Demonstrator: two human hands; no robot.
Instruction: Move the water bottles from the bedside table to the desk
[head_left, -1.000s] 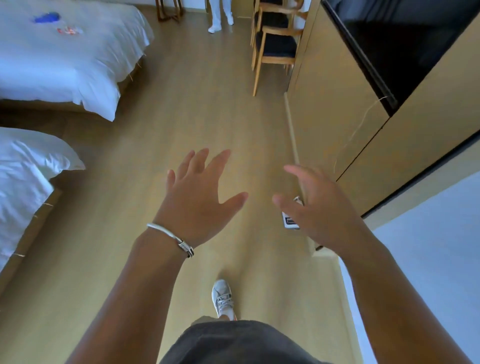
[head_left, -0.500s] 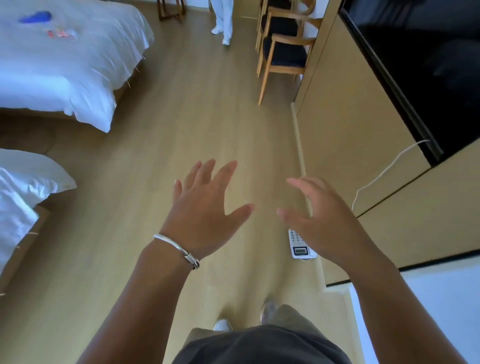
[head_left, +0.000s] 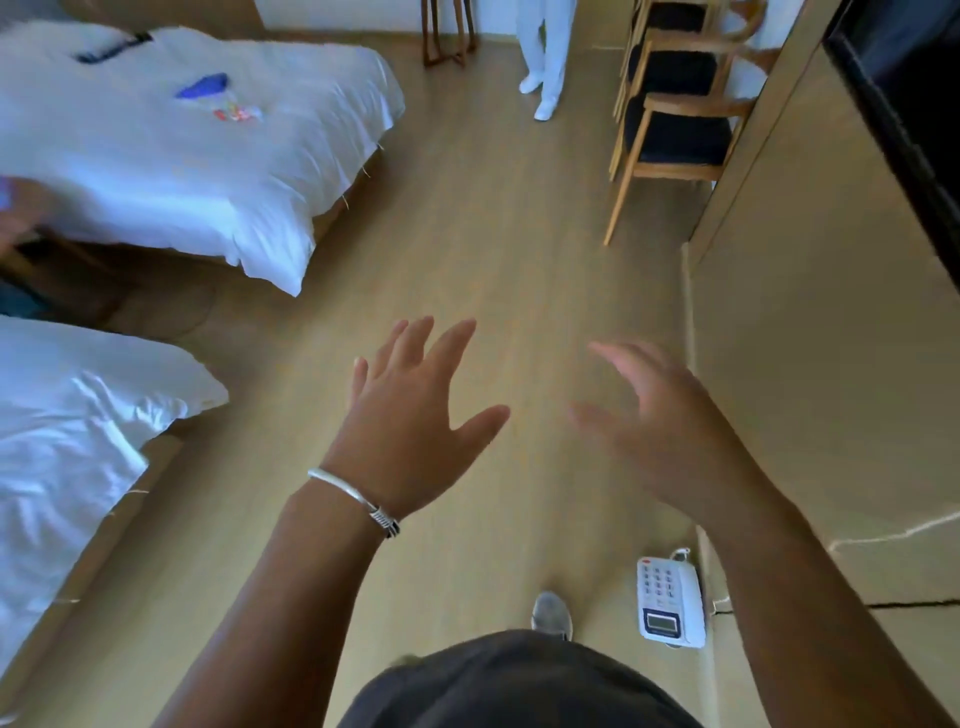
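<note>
Since the earlier frames the white push-button telephone (head_left: 670, 603) on the light wooden floor (head_left: 483, 249) has slid back from beside the right hand (head_left: 670, 441) to five o'clock, near the grey shoe (head_left: 551, 616). Both hands are raised over the floor holding nothing, the left hand (head_left: 410, 431), with a silver bangle (head_left: 358, 499) at its wrist, at centre with fingers spread, the right at three o'clock of it, fingers loose and blurred. No water bottles, bedside table or desk can be made out; two white-sheeted beds (head_left: 197, 171) lie at nine to eleven o'clock and a wooden chair with a black seat (head_left: 675, 135) at one o'clock.

Bare floor (head_left: 467, 249) runs ahead — beds (head_left: 171, 156) left, chair (head_left: 670, 130) and phone (head_left: 670, 603) right.
</note>
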